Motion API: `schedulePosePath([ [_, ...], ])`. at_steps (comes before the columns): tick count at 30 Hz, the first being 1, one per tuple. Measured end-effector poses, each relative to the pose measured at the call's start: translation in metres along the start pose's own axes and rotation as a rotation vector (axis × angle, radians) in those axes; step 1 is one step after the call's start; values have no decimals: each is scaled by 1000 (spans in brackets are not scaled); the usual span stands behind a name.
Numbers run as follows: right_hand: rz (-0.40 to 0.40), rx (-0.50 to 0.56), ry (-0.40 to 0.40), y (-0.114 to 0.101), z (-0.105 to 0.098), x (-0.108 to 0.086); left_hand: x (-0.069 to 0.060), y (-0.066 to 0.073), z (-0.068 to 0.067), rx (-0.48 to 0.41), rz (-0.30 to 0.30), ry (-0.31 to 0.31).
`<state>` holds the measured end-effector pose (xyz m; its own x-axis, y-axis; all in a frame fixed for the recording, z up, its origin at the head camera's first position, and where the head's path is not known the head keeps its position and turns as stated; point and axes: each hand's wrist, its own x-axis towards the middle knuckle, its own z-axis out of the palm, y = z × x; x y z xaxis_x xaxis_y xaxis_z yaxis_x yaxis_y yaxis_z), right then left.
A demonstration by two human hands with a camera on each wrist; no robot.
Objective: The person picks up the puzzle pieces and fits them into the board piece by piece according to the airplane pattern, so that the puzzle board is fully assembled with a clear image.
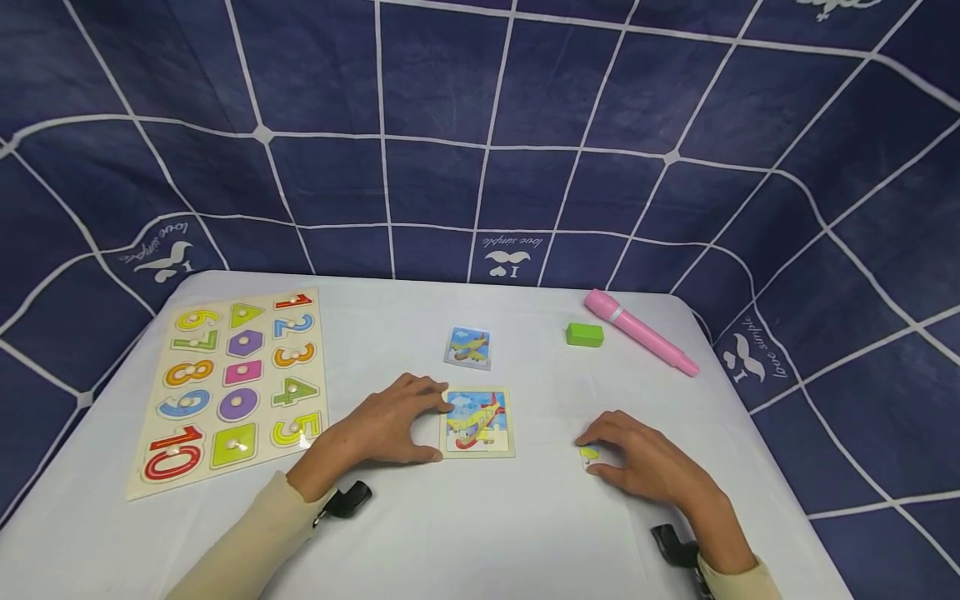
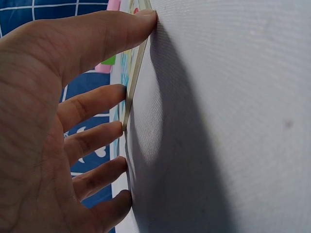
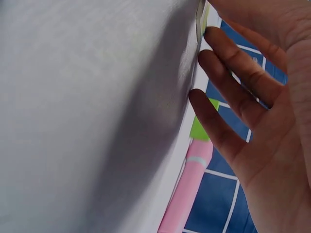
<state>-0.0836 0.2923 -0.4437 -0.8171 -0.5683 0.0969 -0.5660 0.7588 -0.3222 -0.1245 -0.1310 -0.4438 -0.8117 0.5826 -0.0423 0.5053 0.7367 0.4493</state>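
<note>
A small square jigsaw puzzle [image 1: 476, 422] with a yellow and red airplane lies flat in a pale frame; a pale patch shows at its lower right. My left hand [image 1: 396, 419] rests at its left side, thumb and fingertips touching the frame's edge [image 2: 136, 68], fingers loosely spread. Off to the right, my right hand [image 1: 643, 458] pinches a puzzle piece [image 1: 589, 454] with yellow on it between thumb and index finger, low over the table. In the right wrist view, that piece [image 3: 199, 20] shows only partly at the top; the other fingers extend loosely.
Behind the puzzle lies a small airplane picture card [image 1: 468, 348]. A green block [image 1: 584, 335] and a pink pen-like stick [image 1: 641, 331] are at the back right. On the left lies a number-and-shape peg board [image 1: 240, 375]. Dark blue cloth [image 1: 442, 183] hangs behind the white table [image 1: 480, 533].
</note>
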Motion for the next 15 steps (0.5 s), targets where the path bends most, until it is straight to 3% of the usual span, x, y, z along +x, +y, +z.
schedulePosePath([
  [7,8,-19,11,-2,0,5,1,0,0,1,0,1],
  [15,35,-5,-38,-7,-3,12,1,0,0,2,0,-5],
])
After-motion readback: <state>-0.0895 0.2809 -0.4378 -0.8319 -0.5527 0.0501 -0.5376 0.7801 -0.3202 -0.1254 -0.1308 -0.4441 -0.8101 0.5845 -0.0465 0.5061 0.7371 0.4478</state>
